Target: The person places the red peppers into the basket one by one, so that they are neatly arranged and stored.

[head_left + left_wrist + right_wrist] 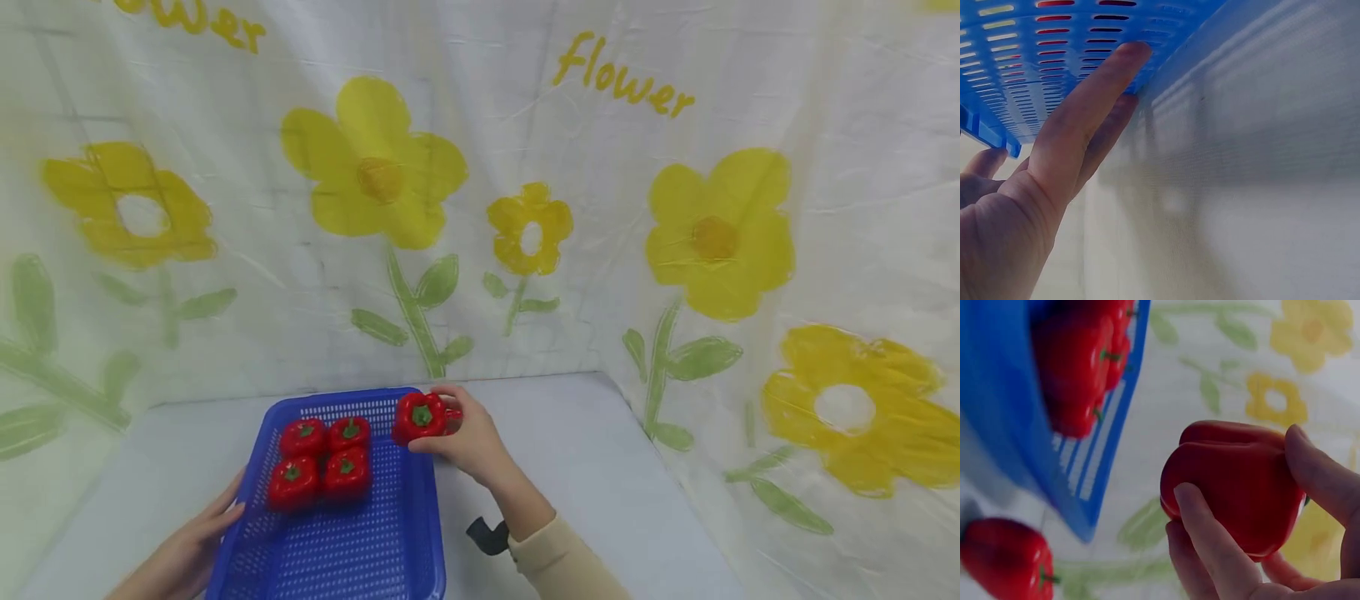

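My right hand (468, 437) holds a red bell pepper (418, 417) over the far right corner of a blue slotted plastic basket (431, 533). Thumb and fingers pinch the pepper from opposite sides in the right wrist view, and its green stem faces up in the head view. Several more red bell peppers (347, 473) stand grouped in the basket's far left part, stems up. My left hand (206, 533) grips the basket's left side, thumb at the rim. In the left wrist view, long fingers (1079, 119) lie against the slotted plastic from outside.
Another red bell pepper (1004, 556) lies outside the basket in the right wrist view. A curved black piece (487, 535) shows by my right wrist. The white table (570, 450) ends at a curtain (525, 108) painted with yellow flowers, which hangs behind and beside it.
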Tool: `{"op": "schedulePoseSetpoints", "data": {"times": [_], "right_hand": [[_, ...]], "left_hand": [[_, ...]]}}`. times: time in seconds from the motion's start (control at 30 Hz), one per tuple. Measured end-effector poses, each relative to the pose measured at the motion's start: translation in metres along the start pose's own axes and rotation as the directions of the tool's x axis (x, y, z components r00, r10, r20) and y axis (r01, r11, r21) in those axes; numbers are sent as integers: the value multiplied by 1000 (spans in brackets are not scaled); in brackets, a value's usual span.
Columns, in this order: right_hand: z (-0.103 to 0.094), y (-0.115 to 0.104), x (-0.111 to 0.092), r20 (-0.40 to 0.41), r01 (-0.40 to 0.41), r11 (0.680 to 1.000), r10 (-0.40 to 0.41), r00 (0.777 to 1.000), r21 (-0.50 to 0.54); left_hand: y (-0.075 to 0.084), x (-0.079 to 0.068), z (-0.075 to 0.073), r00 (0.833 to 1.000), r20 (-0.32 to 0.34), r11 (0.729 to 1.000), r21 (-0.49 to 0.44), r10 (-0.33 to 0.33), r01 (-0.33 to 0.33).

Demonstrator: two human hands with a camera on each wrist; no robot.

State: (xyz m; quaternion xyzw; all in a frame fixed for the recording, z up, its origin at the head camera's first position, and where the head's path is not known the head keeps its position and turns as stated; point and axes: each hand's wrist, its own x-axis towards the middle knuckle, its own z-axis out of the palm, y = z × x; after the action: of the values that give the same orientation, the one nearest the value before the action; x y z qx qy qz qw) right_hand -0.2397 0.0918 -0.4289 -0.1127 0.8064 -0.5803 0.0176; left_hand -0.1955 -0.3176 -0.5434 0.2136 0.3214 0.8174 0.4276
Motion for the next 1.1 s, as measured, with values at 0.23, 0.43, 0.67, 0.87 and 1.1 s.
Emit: {"op": "schedulePoseSetpoints", "data": {"times": [0.23,0.43,0.67,0.87,1.1], "right_hand": [[39,-21,-10,115,-42,982,63,991,-183],[96,-28,-17,206,-19,943,92,974,-332],[144,-27,-24,302,-2,890,157,940,-455],[175,-22,-18,289,3,780,228,930,-626],[201,-13,-12,272,32,675,253,928,-737]], "left_hand": [[-7,10,1,996,67,998,-8,57,-56],[-5,0,0,990,136,999,-25,38,-35],[1,-4,1,997,54,998,17,-58,57],[2,-1,1,997,37,997,35,-74,73],[4,-2,-4,995,-10,993,59,-99,99]]}}
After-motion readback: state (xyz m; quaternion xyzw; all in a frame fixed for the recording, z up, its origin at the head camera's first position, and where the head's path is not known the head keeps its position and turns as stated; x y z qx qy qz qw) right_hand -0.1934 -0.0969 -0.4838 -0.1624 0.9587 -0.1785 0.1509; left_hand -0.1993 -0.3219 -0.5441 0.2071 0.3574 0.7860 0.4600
